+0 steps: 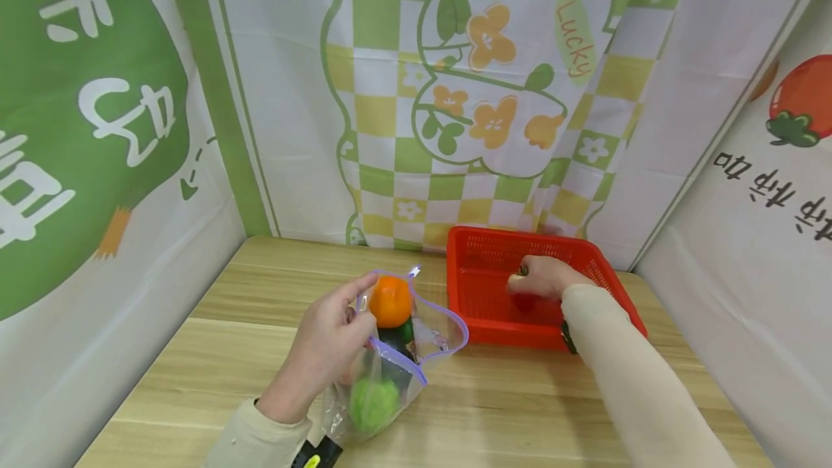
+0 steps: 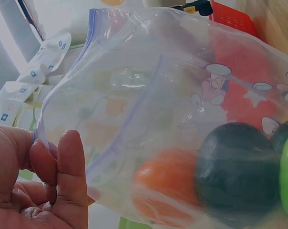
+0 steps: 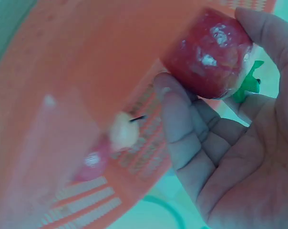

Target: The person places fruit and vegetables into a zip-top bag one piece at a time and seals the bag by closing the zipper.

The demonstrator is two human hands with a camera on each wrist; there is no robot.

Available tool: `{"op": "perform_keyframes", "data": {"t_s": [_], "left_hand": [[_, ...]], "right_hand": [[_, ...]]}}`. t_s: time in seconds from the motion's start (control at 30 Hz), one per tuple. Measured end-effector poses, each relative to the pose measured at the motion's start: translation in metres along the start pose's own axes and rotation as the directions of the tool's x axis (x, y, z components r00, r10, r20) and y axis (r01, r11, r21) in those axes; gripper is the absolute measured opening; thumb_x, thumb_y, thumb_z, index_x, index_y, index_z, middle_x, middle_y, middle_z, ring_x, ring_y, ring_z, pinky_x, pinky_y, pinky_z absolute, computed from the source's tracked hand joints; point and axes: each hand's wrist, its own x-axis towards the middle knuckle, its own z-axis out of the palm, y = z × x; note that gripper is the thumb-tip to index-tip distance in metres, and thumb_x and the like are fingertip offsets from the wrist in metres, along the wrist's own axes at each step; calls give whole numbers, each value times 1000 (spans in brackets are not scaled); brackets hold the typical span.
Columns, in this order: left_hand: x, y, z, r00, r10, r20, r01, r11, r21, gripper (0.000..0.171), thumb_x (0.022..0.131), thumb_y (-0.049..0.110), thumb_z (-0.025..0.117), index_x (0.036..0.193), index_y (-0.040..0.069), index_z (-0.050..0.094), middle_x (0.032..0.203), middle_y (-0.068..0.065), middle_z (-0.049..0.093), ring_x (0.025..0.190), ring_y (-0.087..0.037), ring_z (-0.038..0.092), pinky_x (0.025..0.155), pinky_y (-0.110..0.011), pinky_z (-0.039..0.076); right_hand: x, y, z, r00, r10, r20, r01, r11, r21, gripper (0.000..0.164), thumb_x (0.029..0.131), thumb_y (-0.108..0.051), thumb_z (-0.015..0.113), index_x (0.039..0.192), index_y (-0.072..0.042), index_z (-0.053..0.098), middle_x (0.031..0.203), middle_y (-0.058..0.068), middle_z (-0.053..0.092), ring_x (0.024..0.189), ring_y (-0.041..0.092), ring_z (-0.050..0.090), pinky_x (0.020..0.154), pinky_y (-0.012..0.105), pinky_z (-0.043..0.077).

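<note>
My left hand (image 1: 331, 338) pinches the purple zip edge of a clear plastic zip bag (image 2: 120, 76), whose mouth gapes open. Inside the bag are an orange fruit (image 1: 391, 302), a dark green rounded item (image 2: 237, 171) and a bright green one (image 1: 375, 404). Over the red basket (image 1: 468, 287), my right hand (image 1: 549, 276) reaches in past its near rim. Thumb and fingers of that hand grip a shiny red round fruit (image 3: 208, 55) with a green leafy top. The right wrist view shows the fruit close up; in the head view the fingers partly hide it.
In the basket, the right wrist view shows a blurred pale fruit (image 3: 125, 131) with a dark stem beside another red one (image 3: 94, 160). A wooden table (image 1: 260, 295) carries bag and basket. Printed curtains (image 1: 292, 92) stand close behind and at both sides.
</note>
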Motion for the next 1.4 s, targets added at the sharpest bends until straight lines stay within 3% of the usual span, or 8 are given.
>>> {"op": "perform_keyframes", "data": {"t_s": [0.17,0.6,0.93,1.27,1.4], "left_hand": [[1,0,0,1000,-5,5,5,1000,-8,61,82,7,50,138,29,51,50,-2,44,38,-12,34,31,-21,26],[1,0,1,1000,-13,9,13,1000,-20,61,81,7,51,138,29,51,51,-2,44,39,-12,34,32,-21,26],[1,1,2,1000,-4,-4,4,1000,5,61,81,8,51,138,28,51,50,-2,44,39,-12,34,33,-20,26],[1,1,2,1000,-6,5,6,1000,-12,61,81,7,50,138,30,51,52,-5,48,39,-13,35,33,-20,25],[1,0,2,1000,-3,3,3,1000,-15,61,82,7,50,138,30,51,52,-5,48,38,-13,35,32,-20,25]], "right_hand": [[-3,-14,-5,996,-43,-78,45,999,17,49,81,-55,63,108,-13,58,92,3,60,88,23,54,81,41,46],[-25,-48,-23,963,-139,-230,159,984,73,45,79,-62,63,103,-25,57,87,-5,63,82,18,57,76,34,46],[-52,-80,-36,928,-248,-277,285,953,99,43,79,-65,61,104,-31,55,83,-10,64,78,15,59,73,33,47],[-89,-117,-43,900,-320,-296,378,911,165,62,77,-67,64,121,-24,50,85,-5,62,74,14,58,69,32,49],[-103,-130,-43,872,-376,-312,435,889,144,60,77,-67,63,119,-26,50,83,-7,62,72,11,58,68,31,49]]}}
